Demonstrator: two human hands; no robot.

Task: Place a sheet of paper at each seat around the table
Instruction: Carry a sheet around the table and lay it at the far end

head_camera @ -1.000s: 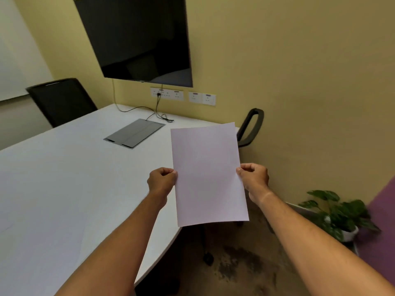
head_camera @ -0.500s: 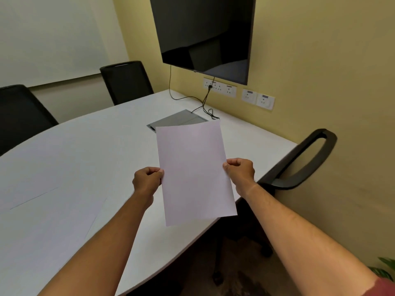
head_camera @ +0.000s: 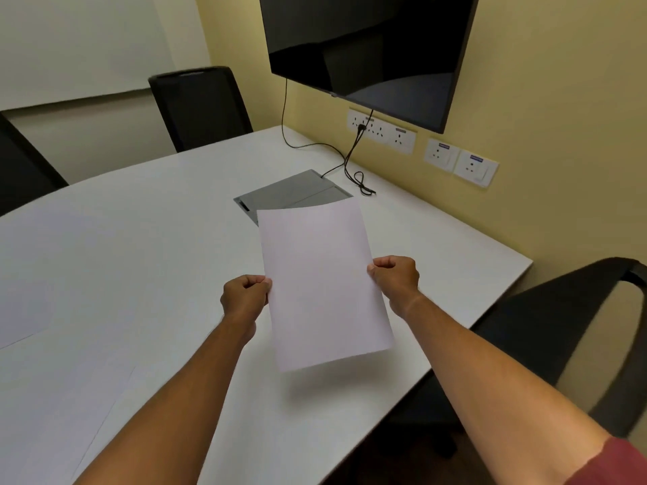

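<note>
I hold one blank white sheet of paper (head_camera: 324,285) above the white table (head_camera: 140,246), near its right-hand edge. My left hand (head_camera: 245,297) pinches the sheet's left edge and my right hand (head_camera: 395,278) pinches its right edge. The sheet casts a shadow on the tabletop below it. Two other sheets lie flat on the table at the left: one (head_camera: 24,274) at the left edge and one (head_camera: 63,407) in the near left corner. A black chair (head_camera: 574,330) stands at the table's right side, close to my right arm.
A grey cable-box lid (head_camera: 290,194) sits in the table beyond the sheet, with black cables (head_camera: 353,166) running to wall sockets (head_camera: 381,129). A dark screen (head_camera: 364,47) hangs on the yellow wall. Black chairs stand at the far side (head_camera: 199,106) and far left (head_camera: 21,169).
My view has swung left and down, so more table and the far chairs show. The sheet, held in both hands, has come from beyond the table's edge to over the tabletop.
</note>
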